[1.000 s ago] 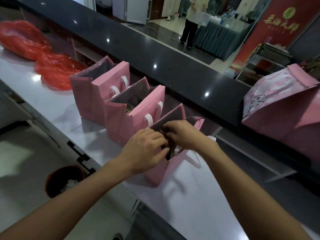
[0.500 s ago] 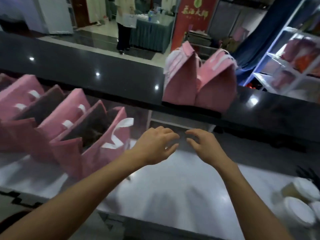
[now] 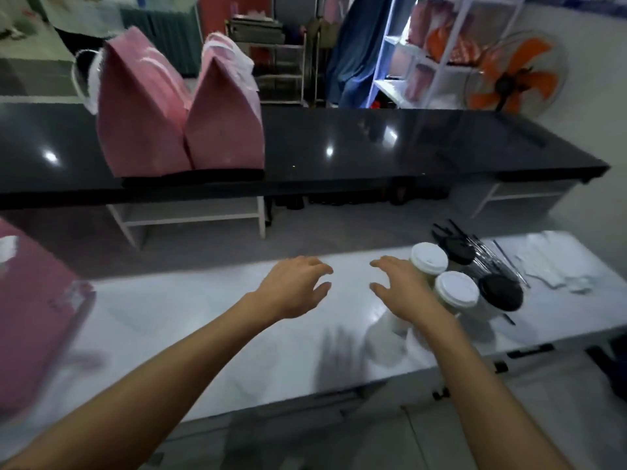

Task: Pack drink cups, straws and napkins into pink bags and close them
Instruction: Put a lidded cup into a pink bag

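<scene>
Two closed pink bags [image 3: 176, 117], matte and peaked, stand on the glossy black counter [image 3: 373, 147], while my left hand [image 3: 291, 290] and right hand [image 3: 403, 290] hover loose-fingered and empty over the smooth white table [image 3: 203, 320]. Just beside my right hand stand round cups [image 3: 454, 290] with white and black lids, then thin black straws [image 3: 488, 252] and blurred white napkins [image 3: 549, 262]. Another pink bag [image 3: 30, 310] is cut off at the left edge.
</scene>
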{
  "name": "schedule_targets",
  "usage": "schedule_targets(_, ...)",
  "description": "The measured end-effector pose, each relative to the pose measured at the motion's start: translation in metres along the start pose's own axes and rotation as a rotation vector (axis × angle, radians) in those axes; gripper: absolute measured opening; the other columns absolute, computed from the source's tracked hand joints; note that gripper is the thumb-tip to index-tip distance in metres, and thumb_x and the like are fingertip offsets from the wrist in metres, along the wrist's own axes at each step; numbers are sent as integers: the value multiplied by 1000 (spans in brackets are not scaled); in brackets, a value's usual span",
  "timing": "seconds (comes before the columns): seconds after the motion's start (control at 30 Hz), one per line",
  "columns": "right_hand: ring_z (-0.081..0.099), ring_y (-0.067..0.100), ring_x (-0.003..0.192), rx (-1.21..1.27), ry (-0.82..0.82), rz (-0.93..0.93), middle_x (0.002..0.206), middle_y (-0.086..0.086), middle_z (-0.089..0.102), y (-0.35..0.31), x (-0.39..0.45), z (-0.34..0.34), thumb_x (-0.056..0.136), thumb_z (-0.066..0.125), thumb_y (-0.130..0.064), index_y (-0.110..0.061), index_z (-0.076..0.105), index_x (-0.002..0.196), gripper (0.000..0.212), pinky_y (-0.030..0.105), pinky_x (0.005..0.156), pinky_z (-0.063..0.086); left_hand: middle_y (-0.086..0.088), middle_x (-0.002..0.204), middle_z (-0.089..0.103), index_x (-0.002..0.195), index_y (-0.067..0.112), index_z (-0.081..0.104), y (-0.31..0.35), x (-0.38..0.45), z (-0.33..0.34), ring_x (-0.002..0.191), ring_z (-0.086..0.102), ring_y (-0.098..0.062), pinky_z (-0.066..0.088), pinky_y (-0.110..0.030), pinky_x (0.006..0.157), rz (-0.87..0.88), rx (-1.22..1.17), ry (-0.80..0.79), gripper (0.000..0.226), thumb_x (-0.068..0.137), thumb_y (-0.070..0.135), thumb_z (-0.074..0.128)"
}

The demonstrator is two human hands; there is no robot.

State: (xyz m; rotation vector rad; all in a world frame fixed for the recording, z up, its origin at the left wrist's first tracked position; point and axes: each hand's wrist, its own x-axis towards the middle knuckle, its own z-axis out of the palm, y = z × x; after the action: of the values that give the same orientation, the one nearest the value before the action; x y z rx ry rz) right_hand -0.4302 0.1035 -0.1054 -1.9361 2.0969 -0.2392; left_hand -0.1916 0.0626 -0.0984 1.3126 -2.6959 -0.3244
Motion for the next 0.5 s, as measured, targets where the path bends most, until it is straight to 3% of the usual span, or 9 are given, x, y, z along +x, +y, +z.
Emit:
schedule_targets(0.23, 18, 27, 150, -132, -134, 89, 164, 4, 20, 60, -13, 10, 93, 61, -46, -32, 27, 155, 72, 48, 116, 23, 8, 143, 55, 140, 30, 54, 41, 20, 26, 127, 52, -20, 44, -39, 101, -13, 21, -120, 40, 104, 43, 42)
schedule_targets(0.5, 31, 29, 140, -76, -121, 55, 158, 0, 30, 67, -13, 12, 93, 63, -42, -31, 32, 153, 68, 43, 111, 33, 9, 142, 56, 139, 30, 54, 50, 18, 28, 127, 52, -18, 43, -38, 101, -41, 24, -143, 39, 104, 43, 42)
